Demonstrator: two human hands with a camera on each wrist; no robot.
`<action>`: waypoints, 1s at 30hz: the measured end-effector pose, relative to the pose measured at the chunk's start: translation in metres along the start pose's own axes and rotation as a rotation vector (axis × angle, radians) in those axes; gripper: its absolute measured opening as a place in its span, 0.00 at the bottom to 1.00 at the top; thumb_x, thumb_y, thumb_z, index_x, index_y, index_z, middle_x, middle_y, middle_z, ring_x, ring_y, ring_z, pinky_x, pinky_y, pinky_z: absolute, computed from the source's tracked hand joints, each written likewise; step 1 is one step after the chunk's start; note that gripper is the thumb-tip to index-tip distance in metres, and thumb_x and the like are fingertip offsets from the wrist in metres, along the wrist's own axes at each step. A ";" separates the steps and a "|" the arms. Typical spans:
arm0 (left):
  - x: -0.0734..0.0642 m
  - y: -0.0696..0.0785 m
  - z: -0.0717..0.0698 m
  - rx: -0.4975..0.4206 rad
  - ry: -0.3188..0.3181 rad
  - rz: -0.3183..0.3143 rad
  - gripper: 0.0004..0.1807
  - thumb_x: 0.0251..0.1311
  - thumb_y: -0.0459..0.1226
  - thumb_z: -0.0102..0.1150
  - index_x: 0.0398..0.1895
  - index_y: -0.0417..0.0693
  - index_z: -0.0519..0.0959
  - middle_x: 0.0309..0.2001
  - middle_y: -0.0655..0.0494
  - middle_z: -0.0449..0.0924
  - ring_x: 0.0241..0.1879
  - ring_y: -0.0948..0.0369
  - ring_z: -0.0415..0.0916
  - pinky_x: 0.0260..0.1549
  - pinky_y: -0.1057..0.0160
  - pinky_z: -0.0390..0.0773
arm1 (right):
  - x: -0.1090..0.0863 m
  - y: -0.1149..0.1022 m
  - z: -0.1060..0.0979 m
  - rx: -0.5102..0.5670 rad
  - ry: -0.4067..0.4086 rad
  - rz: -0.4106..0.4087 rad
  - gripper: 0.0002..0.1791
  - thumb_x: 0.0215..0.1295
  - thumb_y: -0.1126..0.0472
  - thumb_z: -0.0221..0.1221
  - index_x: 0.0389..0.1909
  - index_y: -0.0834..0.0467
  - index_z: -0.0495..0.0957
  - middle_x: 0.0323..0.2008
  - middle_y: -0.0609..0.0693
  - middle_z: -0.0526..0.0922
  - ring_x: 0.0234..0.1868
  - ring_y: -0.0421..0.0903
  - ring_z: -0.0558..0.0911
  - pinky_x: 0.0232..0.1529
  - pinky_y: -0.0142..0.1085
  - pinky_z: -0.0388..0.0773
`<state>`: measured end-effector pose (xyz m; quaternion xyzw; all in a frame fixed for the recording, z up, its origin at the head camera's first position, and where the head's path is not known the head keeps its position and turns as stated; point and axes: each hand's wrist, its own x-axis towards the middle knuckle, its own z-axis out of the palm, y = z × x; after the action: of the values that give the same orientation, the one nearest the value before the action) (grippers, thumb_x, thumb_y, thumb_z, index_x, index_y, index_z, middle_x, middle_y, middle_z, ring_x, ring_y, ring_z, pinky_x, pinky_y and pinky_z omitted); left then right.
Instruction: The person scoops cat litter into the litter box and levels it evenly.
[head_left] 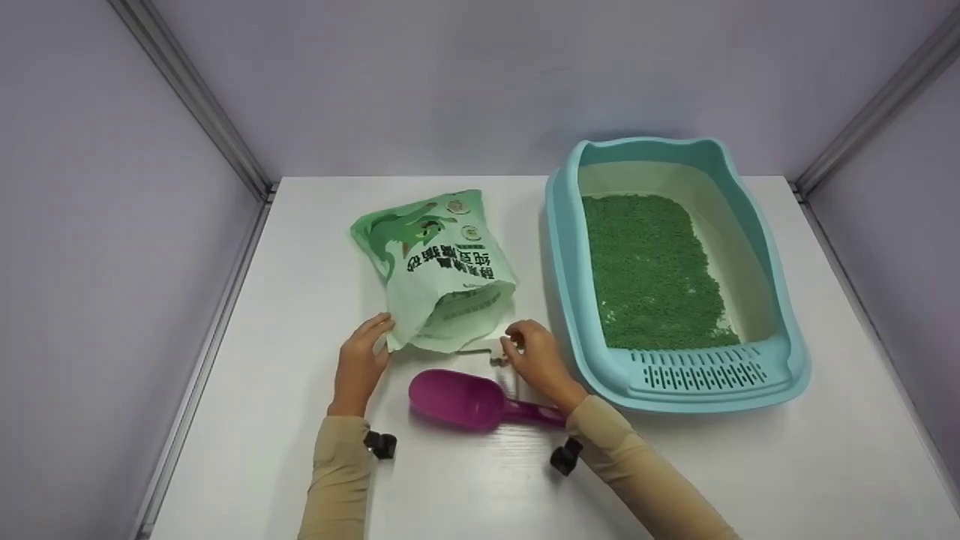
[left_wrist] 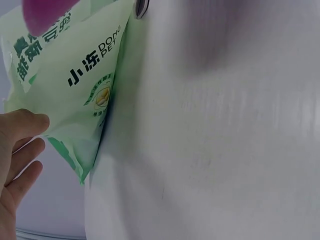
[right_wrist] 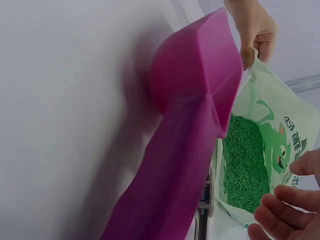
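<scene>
A pale green bag of cat litter (head_left: 450,262) lies on the table with its mouth towards me. My left hand (head_left: 363,361) pinches the left corner of the mouth, thumb on the outside in the left wrist view. Green pellets (right_wrist: 245,170) show inside the bag in the right wrist view. My right hand (head_left: 536,358) hovers by the right side of the mouth, fingers loosely bent and holding nothing. Close to its fingertips lies a pale clip (head_left: 491,349), partly hidden. A purple scoop (head_left: 456,400) lies between my forearms, its handle end by my right wrist.
At the right stands a blue litter box (head_left: 570,285) with green litter (head_left: 652,270) spread over its floor. A slotted step (head_left: 701,375) forms its near end. Grey-framed walls (head_left: 480,82) enclose the white table (head_left: 300,262) at the back and both sides.
</scene>
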<state>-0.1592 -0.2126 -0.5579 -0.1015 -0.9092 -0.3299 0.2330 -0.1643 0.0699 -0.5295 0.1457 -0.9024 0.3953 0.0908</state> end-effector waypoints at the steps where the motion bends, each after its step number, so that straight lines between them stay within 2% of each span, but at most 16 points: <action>1: 0.000 0.000 0.000 -0.001 0.005 0.001 0.19 0.46 0.20 0.67 0.45 0.33 0.82 0.50 0.42 0.83 0.52 0.47 0.81 0.51 0.57 0.82 | 0.002 0.001 0.001 0.011 0.024 0.013 0.04 0.59 0.69 0.60 0.32 0.68 0.79 0.27 0.60 0.80 0.29 0.52 0.79 0.33 0.39 0.80; 4: 0.001 -0.001 -0.001 -0.003 0.019 0.003 0.19 0.45 0.19 0.67 0.44 0.34 0.82 0.49 0.42 0.83 0.51 0.47 0.82 0.50 0.57 0.82 | 0.011 0.005 0.005 0.025 0.100 0.070 0.06 0.58 0.70 0.60 0.35 0.70 0.78 0.28 0.62 0.81 0.30 0.54 0.81 0.33 0.42 0.81; 8: 0.001 -0.003 -0.001 -0.012 0.027 -0.004 0.18 0.45 0.20 0.67 0.42 0.33 0.83 0.48 0.43 0.84 0.50 0.47 0.82 0.50 0.57 0.82 | 0.024 0.008 0.008 0.058 0.182 0.167 0.12 0.59 0.71 0.60 0.44 0.71 0.77 0.34 0.66 0.82 0.35 0.59 0.82 0.39 0.48 0.82; 15: 0.001 -0.005 0.001 -0.039 0.032 -0.016 0.16 0.46 0.19 0.66 0.41 0.33 0.83 0.47 0.44 0.84 0.51 0.48 0.82 0.51 0.57 0.82 | 0.044 0.013 0.015 0.118 0.228 0.279 0.20 0.59 0.74 0.57 0.55 0.68 0.74 0.44 0.69 0.81 0.43 0.63 0.82 0.47 0.52 0.81; 23: 0.001 -0.005 -0.001 -0.058 0.042 -0.036 0.15 0.46 0.19 0.65 0.41 0.33 0.83 0.47 0.43 0.84 0.51 0.48 0.82 0.51 0.57 0.82 | 0.052 0.016 0.026 0.152 0.214 0.288 0.21 0.58 0.79 0.52 0.53 0.67 0.76 0.43 0.68 0.82 0.43 0.62 0.83 0.46 0.50 0.83; 30: 0.002 -0.009 -0.001 -0.050 0.016 -0.069 0.15 0.47 0.18 0.63 0.39 0.34 0.84 0.46 0.44 0.84 0.50 0.48 0.82 0.52 0.59 0.81 | 0.061 0.018 0.024 0.148 0.221 0.362 0.15 0.61 0.78 0.51 0.47 0.67 0.79 0.38 0.67 0.84 0.42 0.61 0.83 0.46 0.51 0.81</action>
<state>-0.1638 -0.2199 -0.5612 -0.0731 -0.9017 -0.3610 0.2263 -0.2295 0.0525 -0.5410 -0.0563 -0.8668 0.4840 0.1056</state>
